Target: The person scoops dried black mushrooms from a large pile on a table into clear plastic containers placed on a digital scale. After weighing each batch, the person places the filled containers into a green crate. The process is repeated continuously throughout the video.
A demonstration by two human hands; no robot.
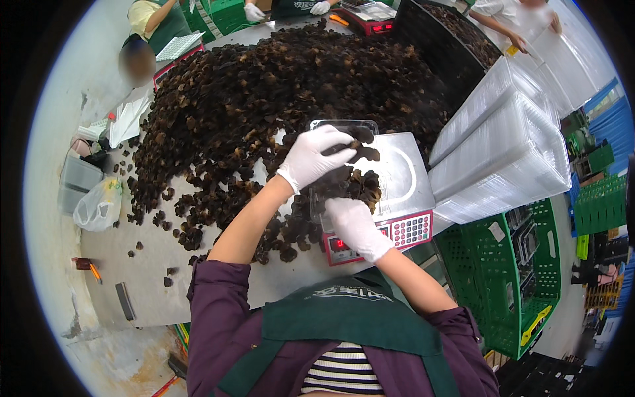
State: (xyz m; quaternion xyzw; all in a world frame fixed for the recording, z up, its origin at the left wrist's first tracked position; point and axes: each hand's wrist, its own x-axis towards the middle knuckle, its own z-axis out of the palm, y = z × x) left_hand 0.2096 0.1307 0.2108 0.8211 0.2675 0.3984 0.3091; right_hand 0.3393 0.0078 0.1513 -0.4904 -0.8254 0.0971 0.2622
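Observation:
A clear plastic tray (342, 123) with dark, frilly dried fungus pieces (364, 186) in it lies at the left side of a red digital scale with a metal platform (402, 173). My left hand (320, 154), in a white glove, reaches over the tray's far part with its fingers curled round dark pieces. At the tray's near edge, my gloved right hand (352, 221) has its fingers bent down and partly covers the scale's display; whether it grips the rim or a piece cannot be told. Beyond both hands spreads a big heap of the same fungus (278, 84).
Tall stacks of clear plastic trays (501, 159) stand right of the scale, above a green crate (511, 278). A plastic bag (101, 203) and a dark bar-shaped object (125, 301) lie on the table's left. People are around the far side, near another red scale (369, 20).

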